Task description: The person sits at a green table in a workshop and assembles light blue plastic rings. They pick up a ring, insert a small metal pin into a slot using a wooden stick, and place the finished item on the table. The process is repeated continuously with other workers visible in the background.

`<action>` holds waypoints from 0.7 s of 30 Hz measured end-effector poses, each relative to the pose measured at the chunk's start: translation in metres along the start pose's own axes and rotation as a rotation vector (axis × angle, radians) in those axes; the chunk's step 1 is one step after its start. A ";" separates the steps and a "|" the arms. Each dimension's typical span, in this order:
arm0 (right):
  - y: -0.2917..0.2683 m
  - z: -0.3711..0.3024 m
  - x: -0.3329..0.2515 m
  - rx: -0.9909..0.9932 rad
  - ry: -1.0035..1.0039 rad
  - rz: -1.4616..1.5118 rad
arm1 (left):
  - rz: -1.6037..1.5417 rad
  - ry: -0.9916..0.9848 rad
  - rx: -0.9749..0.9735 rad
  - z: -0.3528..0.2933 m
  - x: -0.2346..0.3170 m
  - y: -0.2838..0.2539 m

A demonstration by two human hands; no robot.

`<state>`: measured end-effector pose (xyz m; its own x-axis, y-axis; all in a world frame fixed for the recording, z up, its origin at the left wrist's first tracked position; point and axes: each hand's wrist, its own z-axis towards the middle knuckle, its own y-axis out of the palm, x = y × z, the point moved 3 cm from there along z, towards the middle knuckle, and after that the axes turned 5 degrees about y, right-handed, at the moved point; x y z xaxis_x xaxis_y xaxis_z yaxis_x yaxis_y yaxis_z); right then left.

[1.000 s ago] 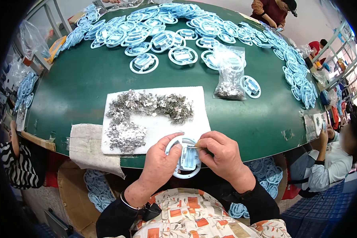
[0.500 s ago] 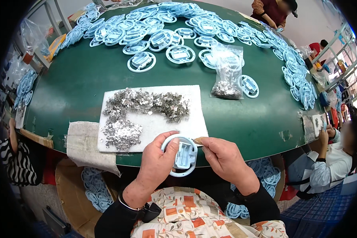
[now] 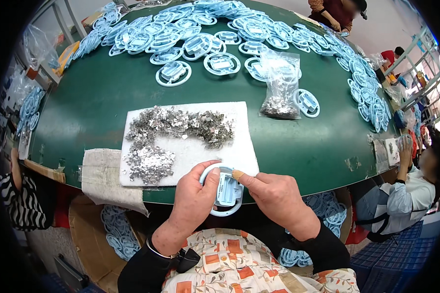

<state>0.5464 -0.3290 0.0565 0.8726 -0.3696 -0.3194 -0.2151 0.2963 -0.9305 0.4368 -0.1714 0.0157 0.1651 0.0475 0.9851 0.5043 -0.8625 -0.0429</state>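
Observation:
My left hand [image 3: 193,195] grips a light-blue round plastic part [image 3: 223,213], thumb over its near face. A ring surrounds a raised rectangular housing in the part's middle. My right hand [image 3: 278,198] is closed beside it, and the tan-covered tip of its index finger presses at the ring's upper inner edge. Whatever lies under that fingertip is hidden. Just beyond my hands, a white foam board [image 3: 205,163] carries a heap of small shiny metal clips [image 3: 151,163], with more metal pieces [image 3: 212,129] spread along its far side.
Several similar blue parts [image 3: 222,64] cover the far side of the green table [image 3: 83,117]. A clear bag of metal pieces [image 3: 280,102] stands at right. Cloth [image 3: 102,178] hangs over the near edge; a cardboard box [image 3: 90,234] sits below. Co-workers sit left, right and beyond.
My right index fingertip has moved left from outside the ring onto its upper inner edge. My left hand and the blue part stay nearly still. The co-worker at right has raised a hand.

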 end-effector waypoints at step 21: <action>-0.011 0.000 -0.005 0.085 0.003 0.037 | -0.142 -0.009 0.009 0.004 -0.007 -0.002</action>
<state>0.5438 -0.3306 0.0680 0.8633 -0.3601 -0.3536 -0.2085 0.3836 -0.8996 0.4382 -0.1678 0.0082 0.0989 0.1730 0.9800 0.5308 -0.8422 0.0951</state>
